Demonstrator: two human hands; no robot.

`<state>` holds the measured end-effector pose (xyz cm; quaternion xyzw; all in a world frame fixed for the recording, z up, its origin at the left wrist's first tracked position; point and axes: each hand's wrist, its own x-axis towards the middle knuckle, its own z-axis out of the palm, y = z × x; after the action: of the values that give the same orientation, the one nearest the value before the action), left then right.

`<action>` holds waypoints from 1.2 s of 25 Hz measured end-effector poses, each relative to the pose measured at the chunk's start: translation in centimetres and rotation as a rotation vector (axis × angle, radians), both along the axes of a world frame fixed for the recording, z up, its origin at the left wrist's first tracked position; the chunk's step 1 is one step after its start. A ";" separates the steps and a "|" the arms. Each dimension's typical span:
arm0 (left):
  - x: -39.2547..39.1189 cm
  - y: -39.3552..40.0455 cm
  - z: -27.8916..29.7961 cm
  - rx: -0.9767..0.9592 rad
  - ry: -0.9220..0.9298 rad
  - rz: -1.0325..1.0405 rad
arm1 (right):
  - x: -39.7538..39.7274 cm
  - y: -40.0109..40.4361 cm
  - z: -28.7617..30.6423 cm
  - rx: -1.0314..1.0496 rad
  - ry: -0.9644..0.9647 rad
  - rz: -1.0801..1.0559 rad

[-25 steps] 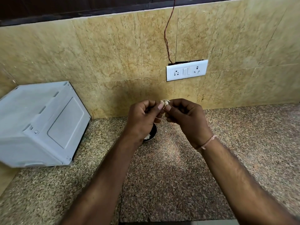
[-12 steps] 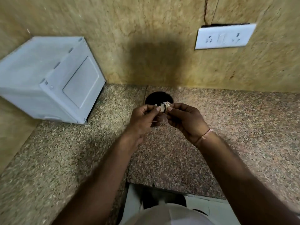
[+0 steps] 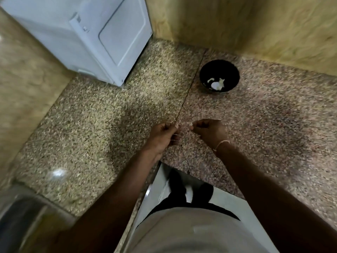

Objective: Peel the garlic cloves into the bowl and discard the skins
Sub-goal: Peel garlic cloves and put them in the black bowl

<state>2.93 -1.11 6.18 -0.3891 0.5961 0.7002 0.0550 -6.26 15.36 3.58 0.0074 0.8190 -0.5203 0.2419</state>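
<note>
Motion blur smears both hands, so whatever their curled fingertips pinch cannot be made out. The white appliance is cut off by the top edge. The pale pieces in the bowl are too small to identify.

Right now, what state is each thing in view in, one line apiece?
Bowl: upright on the counter, a few pale pieces inside.
Left hand: fingers curled, contents too blurred to tell.
Right hand: fingers curled, contents unclear.
White appliance: door closed.

One black round bowl holding about two pale peeled garlic pieces; one white boxy appliance; one speckled granite desk; two bare hands, left and right; one thin wrist thread.
</note>
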 end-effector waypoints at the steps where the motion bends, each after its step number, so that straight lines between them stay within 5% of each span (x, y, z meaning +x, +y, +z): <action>1: 0.6 -0.1 -0.3 0.007 -0.008 0.015 | -0.1 -0.5 -0.6 0.057 0.030 0.037; 12: 1.3 -0.8 -2.4 -0.011 -0.035 0.063 | -2.3 -3.5 -3.3 0.359 0.104 0.174; 18: 1.0 0.1 -3.6 -0.033 -0.035 0.004 | -2.6 -2.2 -2.7 0.247 -0.026 0.101; 22: 0.8 1.1 -3.9 -0.038 -0.052 -0.041 | -0.6 0.1 -1.7 -0.054 -0.164 0.031; 30: -0.3 4.1 -2.5 -0.023 -0.039 -0.173 | 2.2 3.3 -0.8 -0.054 0.057 0.161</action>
<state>2.63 3.02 3.73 -0.3503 0.6345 0.6780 0.1226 -4.06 18.61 2.77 -0.0798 0.8090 -0.5211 0.2600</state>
